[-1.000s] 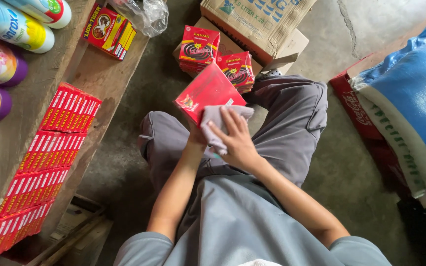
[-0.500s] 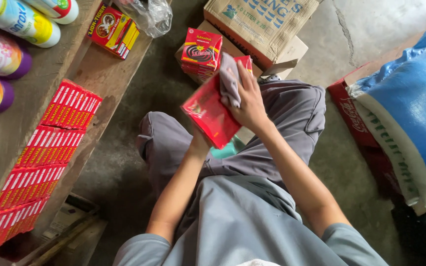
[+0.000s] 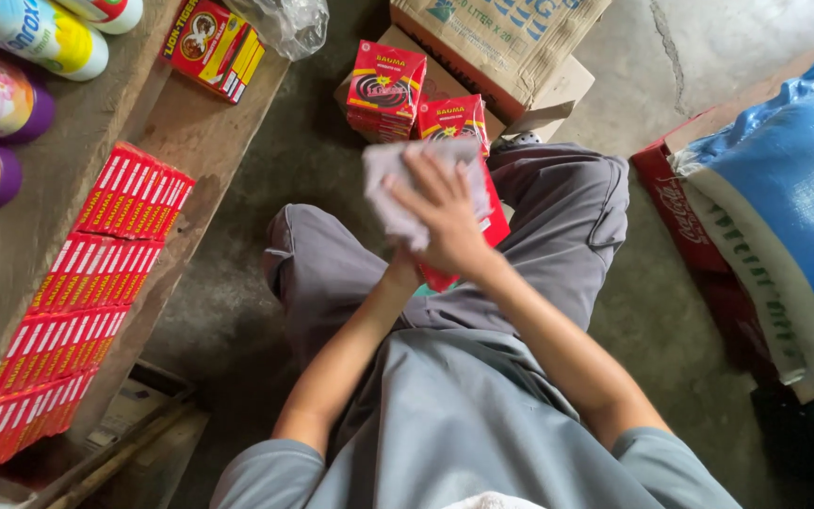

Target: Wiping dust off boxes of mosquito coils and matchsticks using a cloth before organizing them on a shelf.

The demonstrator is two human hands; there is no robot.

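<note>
My right hand [image 3: 445, 221] lies spread flat on a grey cloth [image 3: 398, 193], pressing the soft, crumpled rag against a red box [image 3: 494, 219]. The box is flat, glossy cardboard, held above my lap between my knees; only its right edge and lower corner show, so I read its long axis as running roughly away from me, tilted slightly right. My left hand is hidden beneath the box and cloth; I cannot tell its grip, though the forearm rises to the box's lower corner. Just beyond, two more red boxes [image 3: 386, 90] stand on a brown carton [image 3: 501, 42]. On the wooden shelf [image 3: 200, 132] to my left lie rows of small red packs [image 3: 134, 203].
</note>
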